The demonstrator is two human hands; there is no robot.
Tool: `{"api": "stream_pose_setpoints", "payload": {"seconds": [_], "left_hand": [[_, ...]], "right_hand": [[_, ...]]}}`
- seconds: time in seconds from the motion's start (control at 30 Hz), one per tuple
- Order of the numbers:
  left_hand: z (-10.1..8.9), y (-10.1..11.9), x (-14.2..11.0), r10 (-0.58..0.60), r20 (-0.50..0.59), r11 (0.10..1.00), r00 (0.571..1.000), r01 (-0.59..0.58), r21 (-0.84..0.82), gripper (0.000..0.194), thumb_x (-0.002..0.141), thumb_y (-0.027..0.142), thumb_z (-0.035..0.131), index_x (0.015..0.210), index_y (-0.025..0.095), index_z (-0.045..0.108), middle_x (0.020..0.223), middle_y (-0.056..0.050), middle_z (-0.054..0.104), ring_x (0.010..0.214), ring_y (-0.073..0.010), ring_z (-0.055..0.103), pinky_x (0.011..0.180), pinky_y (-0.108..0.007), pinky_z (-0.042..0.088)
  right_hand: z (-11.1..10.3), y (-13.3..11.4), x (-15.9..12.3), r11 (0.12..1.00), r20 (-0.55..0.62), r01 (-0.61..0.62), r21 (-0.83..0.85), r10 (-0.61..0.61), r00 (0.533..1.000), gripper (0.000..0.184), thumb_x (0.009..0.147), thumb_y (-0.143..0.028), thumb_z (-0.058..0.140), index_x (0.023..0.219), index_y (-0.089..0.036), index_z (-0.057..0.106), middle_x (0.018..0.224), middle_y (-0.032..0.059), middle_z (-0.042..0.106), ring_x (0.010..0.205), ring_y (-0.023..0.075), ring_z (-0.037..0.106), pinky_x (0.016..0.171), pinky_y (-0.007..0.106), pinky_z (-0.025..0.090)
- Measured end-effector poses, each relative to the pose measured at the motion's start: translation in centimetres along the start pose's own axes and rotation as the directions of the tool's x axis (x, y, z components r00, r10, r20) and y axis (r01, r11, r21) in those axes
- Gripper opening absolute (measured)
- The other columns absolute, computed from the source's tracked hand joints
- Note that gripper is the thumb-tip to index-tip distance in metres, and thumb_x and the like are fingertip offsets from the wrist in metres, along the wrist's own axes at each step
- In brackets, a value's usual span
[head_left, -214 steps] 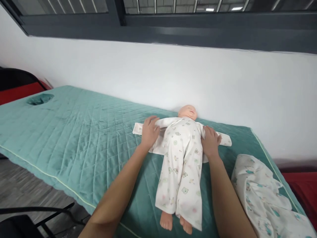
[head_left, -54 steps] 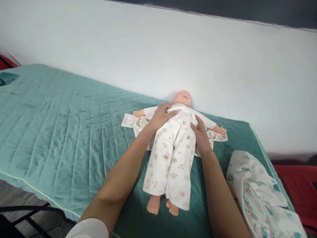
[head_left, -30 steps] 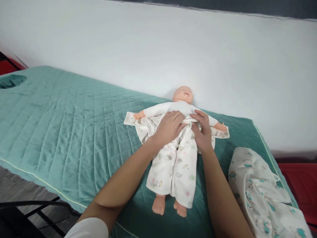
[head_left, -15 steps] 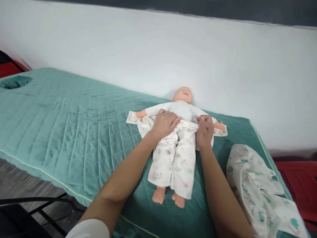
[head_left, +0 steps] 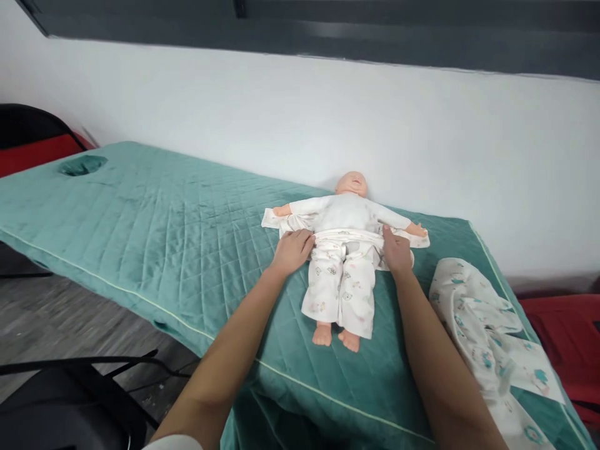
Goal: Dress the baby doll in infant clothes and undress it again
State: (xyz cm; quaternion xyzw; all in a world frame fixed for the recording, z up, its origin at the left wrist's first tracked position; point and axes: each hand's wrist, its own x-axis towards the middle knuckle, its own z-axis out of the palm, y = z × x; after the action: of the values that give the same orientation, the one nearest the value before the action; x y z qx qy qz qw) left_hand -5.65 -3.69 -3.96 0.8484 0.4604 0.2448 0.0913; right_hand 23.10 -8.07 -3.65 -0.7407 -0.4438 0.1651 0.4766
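Note:
A baby doll (head_left: 347,211) with a white cloth body lies on its back, arms spread and head by the wall. White printed trousers (head_left: 320,289) cover its legs, with both bare feet showing below the cuffs. My left hand (head_left: 293,251) pinches the rolled waistband at one hip. At the opposite hip, my right hand (head_left: 397,251) grips the same waistband, its thumb pointing up. Beneath the doll, a white printed top (head_left: 270,217) is spread out, its sleeves reaching past the doll's hands.
The green quilted cover (head_left: 187,237) drapes over a long bed with a hole (head_left: 83,165) at its far left end. A white garment with green prints (head_left: 487,337) lies at the right edge. Red chairs (head_left: 557,331) and a black chair (head_left: 60,406) stand around the bed.
My hands have moved apart to the two sides of the waistband, which now lies stretched flatter across the doll's belly. The camera view has pulled back and tilted up.

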Motion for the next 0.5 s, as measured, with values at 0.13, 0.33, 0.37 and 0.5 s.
{"api": "stream_pose_setpoints", "payload": {"seconds": [0.13,0.33,0.37,0.5], "left_hand": [[0.1,0.4,-0.9,-0.041,0.026,0.998,0.999,0.042,-0.049,0.027,0.095,0.025,0.039,0.114,0.022,0.058,0.114,-0.007,0.069,0.110,-0.0233,0.062,0.097,-0.038,0.040],[0.6,0.9,-0.3,-0.051,0.039,0.990,0.998,0.055,-0.131,0.029,0.087,0.021,0.051,0.115,0.022,0.056,0.118,-0.008,0.067,0.113,-0.0270,0.060,0.096,-0.039,0.042],[0.6,1.0,-0.1,-0.068,0.034,0.987,0.997,0.072,-0.147,0.028,0.086,0.021,0.052,0.114,0.023,0.057,0.117,-0.008,0.067,0.112,-0.0268,0.060,0.095,-0.039,0.042],[0.9,1.3,1.2,-0.139,0.002,0.972,0.990,0.137,-0.193,0.024,0.086,0.024,0.053,0.110,0.025,0.057,0.109,-0.006,0.069,0.102,-0.0256,0.062,0.085,-0.036,0.044]], "right_hand": [[-1.0,-0.2,-2.8,0.974,0.090,0.173,-0.144,-0.161,0.983,0.063,0.089,-0.072,0.037,0.048,-0.023,0.034,0.048,-0.0010,0.040,0.053,0.0157,0.040,0.054,0.031,0.027],[-1.3,-0.2,-5.7,0.966,0.256,0.252,0.050,-0.256,0.932,0.042,0.087,-0.063,0.053,0.078,-0.022,0.059,0.074,-0.0014,0.058,0.070,0.0170,0.050,0.067,0.031,0.040],[-1.3,-0.1,-5.7,0.968,0.281,0.221,0.117,-0.246,0.928,0.040,0.085,-0.061,0.057,0.086,-0.022,0.062,0.079,-0.0012,0.060,0.072,0.0171,0.051,0.069,0.031,0.042],[-0.8,0.5,-5.0,0.905,0.348,0.056,0.423,-0.219,0.912,0.045,0.078,-0.053,0.071,0.110,-0.023,0.062,0.095,0.0008,0.065,0.085,0.0197,0.058,0.077,0.033,0.049]]}}
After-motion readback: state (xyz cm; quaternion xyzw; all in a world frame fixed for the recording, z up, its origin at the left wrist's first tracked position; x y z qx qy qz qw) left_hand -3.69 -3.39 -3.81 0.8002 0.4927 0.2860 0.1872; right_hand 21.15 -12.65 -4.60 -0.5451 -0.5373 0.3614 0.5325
